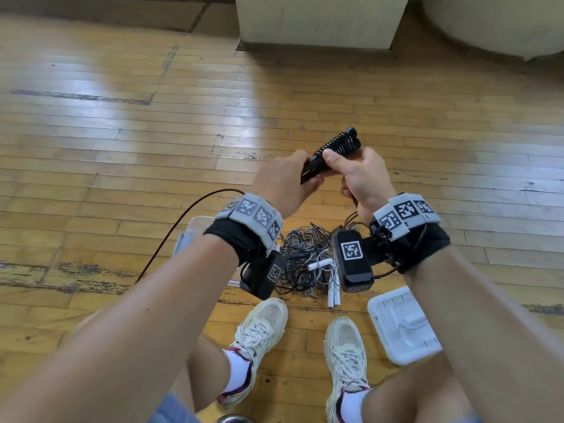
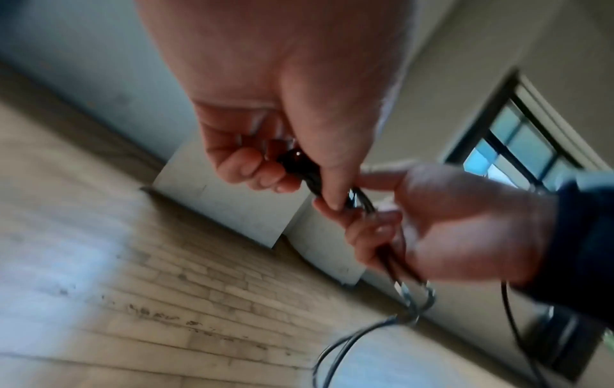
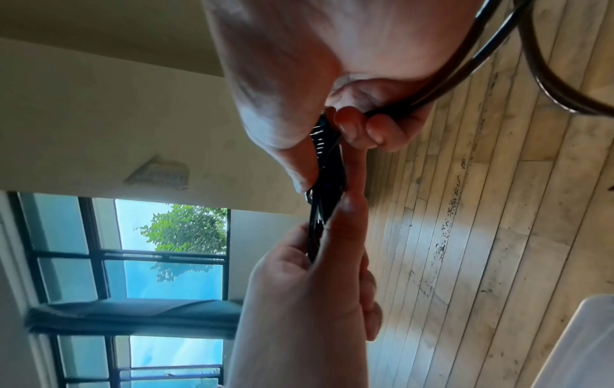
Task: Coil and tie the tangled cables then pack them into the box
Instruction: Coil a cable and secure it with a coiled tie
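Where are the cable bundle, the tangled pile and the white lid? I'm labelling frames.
cable bundle (image 1: 335,148): head view, wrapped middle.
tangled pile (image 1: 302,264): head view, centre of the heap.
white lid (image 1: 403,328): head view, ribbed face.

Daylight fills the room, bright and even. In the head view the wooden floor (image 1: 274,102) shows pale glare patches at upper left and upper centre, and its boards bow toward the edges from the wide lens; the centre is sharp. The left wrist view is soft and smeared all over, with washed-out glare at lower left. In the right wrist view the window (image 3: 133,262) at lower left glows blue-white, and the near skin at the top is blurred.
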`<state>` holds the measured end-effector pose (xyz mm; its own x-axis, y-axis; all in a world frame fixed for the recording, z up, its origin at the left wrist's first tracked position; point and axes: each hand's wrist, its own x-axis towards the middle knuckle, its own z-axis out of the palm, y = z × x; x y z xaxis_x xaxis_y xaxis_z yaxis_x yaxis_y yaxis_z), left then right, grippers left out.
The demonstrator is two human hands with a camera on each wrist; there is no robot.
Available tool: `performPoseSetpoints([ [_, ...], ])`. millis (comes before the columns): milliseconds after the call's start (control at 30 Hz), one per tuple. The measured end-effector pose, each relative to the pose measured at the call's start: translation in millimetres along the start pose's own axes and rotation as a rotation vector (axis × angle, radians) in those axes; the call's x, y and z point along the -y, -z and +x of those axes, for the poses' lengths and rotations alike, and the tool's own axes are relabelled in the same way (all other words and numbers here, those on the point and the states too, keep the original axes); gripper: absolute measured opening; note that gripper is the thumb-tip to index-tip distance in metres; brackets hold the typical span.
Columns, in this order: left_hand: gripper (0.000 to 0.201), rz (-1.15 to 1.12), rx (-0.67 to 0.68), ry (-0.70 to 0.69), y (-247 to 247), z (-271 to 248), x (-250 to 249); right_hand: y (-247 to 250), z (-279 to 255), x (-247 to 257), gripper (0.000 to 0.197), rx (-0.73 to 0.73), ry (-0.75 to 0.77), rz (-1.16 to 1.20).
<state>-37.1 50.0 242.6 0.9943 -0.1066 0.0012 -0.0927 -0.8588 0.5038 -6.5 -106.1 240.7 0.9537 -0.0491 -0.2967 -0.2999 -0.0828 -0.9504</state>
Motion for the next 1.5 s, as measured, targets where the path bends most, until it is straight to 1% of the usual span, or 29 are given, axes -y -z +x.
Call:
performPoseSetpoints([
  [67,0.039,0.122,-0.077,-0.019,-2.6,-1.4,-1.2,-2.5,-0.5,0.8,0.055,-0.003,0.003,-0.020],
  [133,0.045,0.136,-0.101,-0.017,-4.6,-0.4,-1.9,-4.4,-0.3,1.3,0.056,0.011,-0.001,-0.044],
  [200,0.045,0.124,-0.106,0.006,-5.8,-0.3,-1.9,-4.1,-0.1,1.6,0.047,0.056,-0.018,-0.086],
  [300,0.039,0.109,-0.092,0.055,-4.7,-1.5,1.7,-2.1,-3.0,2.0,0.026,0.176,-0.057,-0.142],
  [367,0.039,0.123,-0.077,0.067,-3.5,-1.9,2.8,-1.6,-6.1,2.5,0.028,0.243,-0.084,-0.156],
  [467,0.039,0.116,-0.078,0.092,-2.4,-0.9,2.7,-3.2,-7.3,2.5,0.031,0.296,-0.069,-0.075],
  [567,0.038,0.020,-0.118,0.133,0.6,3.5,1.7,-3.7,-10.1,7.3,0.024,0.360,-0.075,0.064],
  [633,0.039,-0.048,-0.132,0.141,2.9,7.3,1.2,-1.6,-12.7,10.9,0.021,0.403,-0.102,0.092],
  [700,0.043,-0.189,-0.123,0.129,5.0,8.6,-0.7,0.4,-13.3,12.1,0.023,0.414,-0.111,0.088],
  [733,0.044,-0.332,-0.119,0.129,5.4,8.5,-2.0,1.5,-13.1,12.7,0.025,0.406,-0.106,0.078],
  [800,0.042,-0.707,-0.099,0.179,7.7,5.1,-6.8,3.3,-11.9,13.4,0.029,0.366,-0.085,0.071],
  [867,0.040,-0.975,-0.033,0.232,9.8,1.7,-10.5,4.8,-10.7,13.7,0.030,0.326,-0.064,0.088],
  [1000,0.036,-1.310,0.121,0.307,14.1,-2.5,-18.3,4.0,-9.2,13.1,0.029,0.296,-0.059,0.153],
  [1067,0.034,-1.392,0.167,0.337,14.2,-3.3,-21.7,3.2,-8.7,12.0,0.032,0.280,-0.085,0.221],
  [1167,0.040,-1.370,0.214,0.358,13.1,-3.5,-21.4,4.4,-7.7,10.9,0.017,0.317,-0.128,0.320],
  [1200,0.041,-1.340,0.222,0.364,13.2,-3.3,-20.7,5.4,-6.9,10.1,0.021,0.320,-0.136,0.343],
  [1233,0.041,-1.299,0.215,0.374,13.4,-2.7,-20.1,6.3,-6.3,9.5,0.031,0.313,-0.137,0.357],
  [1267,0.040,-1.246,0.189,0.387,14.0,-1.9,-20.1,6.8,-4.8,8.1,0.042,0.290,-0.131,0.363],
  [1300,0.038,-1.182,0.147,0.394,13.2,-1.1,-19.4,7.1,-4.2,7.3,0.049,0.263,-0.124,0.363],
  [1333,0.036,-1.106,0.097,0.381,12.0,-0.3,-18.6,7.0,-3.6,6.9,0.049,0.233,-0.116,0.356],
  [1367,0.035,-1.003,0.048,0.339,10.6,-0.3,-17.4,6.8,-3.3,6.3,0.046,0.208,-0.111,0.345],
  [1400,0.033,-0.862,0.009,0.269,9.0,-0.4,-15.8,6.6,-2.9,6.2,0.043,0.188,-0.107,0.334],
  [1467,0.036,-0.501,-0.030,0.110,6.1,-2.6,-12.7,6.3,-2.9,6.1,0.036,0.156,-0.100,0.320],
  [1500,0.036,-0.334,-0.043,0.059,4.2,-4.2,-11.2,5.8,-3.0,6.6,0.031,0.146,-0.093,0.307],
])
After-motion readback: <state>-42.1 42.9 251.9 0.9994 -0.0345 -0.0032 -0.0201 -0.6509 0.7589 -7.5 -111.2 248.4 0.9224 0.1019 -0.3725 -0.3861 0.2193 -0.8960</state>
